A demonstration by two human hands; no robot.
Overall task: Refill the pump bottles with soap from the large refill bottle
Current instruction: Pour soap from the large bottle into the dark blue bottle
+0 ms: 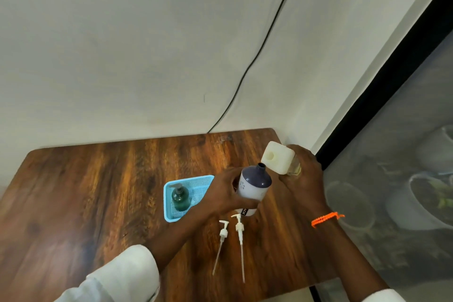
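Gripping bottle (253, 185) (neck open, tilted): left hand (224, 193); right hand (302, 171) grasps refill (278, 158) beside it; two pumps (231, 240) on table (98, 191).

On the table (103, 179), a mesh basket (188, 180) sits left of centre with a capped pump bottle (181, 198) standing inside it. Just right of the basket, the left hand (221, 192) holds an uncapped pump bottle (253, 187) above the table. Right of that, touching near its neck, the right hand (305, 174) holds the tilted refill bottle (278, 157). Nearer the person, before the held bottle, two pump heads (239, 228) lie side by side on the table. A cable (259, 51) runs down the wall (122, 56) behind the table.
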